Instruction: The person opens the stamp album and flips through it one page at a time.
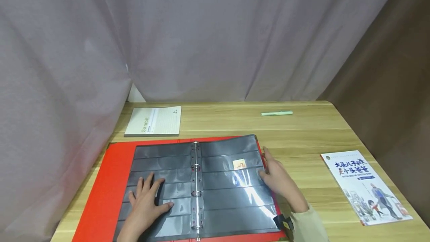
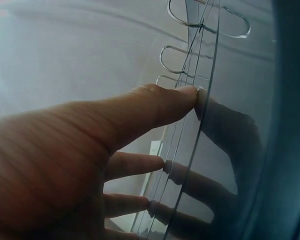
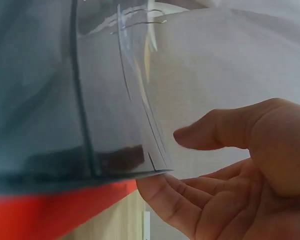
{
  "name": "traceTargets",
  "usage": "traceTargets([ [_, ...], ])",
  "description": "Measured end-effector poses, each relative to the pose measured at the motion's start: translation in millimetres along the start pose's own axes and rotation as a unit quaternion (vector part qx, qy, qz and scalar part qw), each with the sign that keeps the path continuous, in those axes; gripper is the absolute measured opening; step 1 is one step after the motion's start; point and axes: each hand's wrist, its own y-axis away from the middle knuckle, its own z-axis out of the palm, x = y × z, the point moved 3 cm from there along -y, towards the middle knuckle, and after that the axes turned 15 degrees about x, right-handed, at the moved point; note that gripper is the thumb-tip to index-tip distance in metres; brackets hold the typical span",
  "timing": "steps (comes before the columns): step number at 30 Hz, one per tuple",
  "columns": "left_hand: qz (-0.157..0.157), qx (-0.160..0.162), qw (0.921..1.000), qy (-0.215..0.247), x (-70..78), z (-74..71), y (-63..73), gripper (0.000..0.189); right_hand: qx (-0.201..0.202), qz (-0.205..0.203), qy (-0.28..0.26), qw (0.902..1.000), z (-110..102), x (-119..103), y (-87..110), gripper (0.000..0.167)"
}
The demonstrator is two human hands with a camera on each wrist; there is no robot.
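Left page (image 1: 161, 152) lies beneath spread fingers of left hand (image 1: 143, 201). Right page (image 1: 231, 201) ends beside parted thumb and fingers of right hand (image 1: 278, 177).

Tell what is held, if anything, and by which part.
Nothing; the left hand rests on the left page, the right hand touches the right page's edge.

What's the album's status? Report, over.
Left hand spread on left page. Right hand at edge of right page. Album open. Pen beyond, clear of hands.

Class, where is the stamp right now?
In the head view, the stamp is on the right page, second row down, left of the right hand.
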Motion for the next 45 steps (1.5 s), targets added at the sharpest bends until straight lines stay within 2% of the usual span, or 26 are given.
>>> traceTargets([
  [6, 0.001, -0.001, 1.0, 0.0, 1.8, 1.5, 1.1, 0.082, -0.006, 0.013, -0.019, 0.9997, -10.2, -1.7, 6.7, 0.077],
  [12, -0.007, -0.003, 1.0, -0.001, 2.7, 1.7, 0.6, 0.082, -0.037, 0.011, -0.013, 0.9992, -17.2, -6.5, 9.3, 0.068],
  [19, -0.003, -0.001, 1.0, 0.004, 2.0, 0.9, 0.3, 0.082, -0.061, 0.019, -0.044, 0.997, -18.1, -7.1, 10.7, 0.061],
  [23, -0.008, -0.002, 1.0, 0.004, 1.4, 1.0, 0.4, 0.082, -0.062, 0.028, -0.058, 0.996, -18.8, -5.2, 9.9, 0.06],
  [29, -0.009, -0.001, 0.9999, 0.006, 1.6, 0.8, 0.3, 0.082, -0.07, 0.015, -0.1, 0.9924, -25.5, -7.4, 7.1, 0.059],
  [37, -0.003, 0.001, 1.0, 0.006, 2.7, 1.1, 0.1, 0.081, -0.077, 0.037, -0.119, 0.9893, -36.3, -21.2, 7.2, 0.062],
  [45, -0.003, 0.0, 0.9999, 0.012, 1.8, -0.8, 1.4, 0.081, -0.075, 0.023, -0.14, 0.987, -42.8, -34.8, 7.2, 0.062],
])
